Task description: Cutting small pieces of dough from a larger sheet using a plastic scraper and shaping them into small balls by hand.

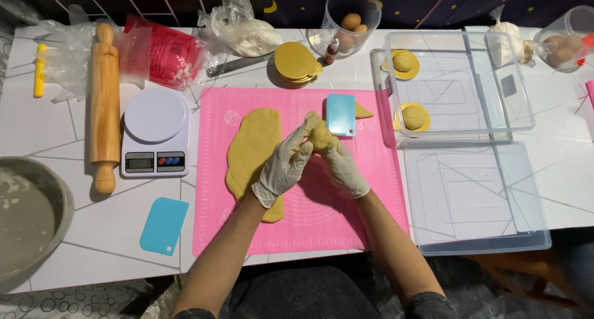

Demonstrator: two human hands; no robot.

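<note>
At nine o'clock, the rolling pin and kitchen scale lie beside the pink mat. At centre, the gloved left hand and right hand jointly pinch a dough piece, lifted off the dough slab. At three o'clock, dough balls rest on gold discs in a clear tray.

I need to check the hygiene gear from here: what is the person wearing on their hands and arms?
Both the left hand and the right hand wear thin, whitish disposable gloves that fit closely over the fingers and end in a slightly rolled cuff at the wrist. The forearms are bare above the gloves. Dark sleeve edges show near the elbows at the bottom of the picture. No watch or jewellery is visible.
</note>
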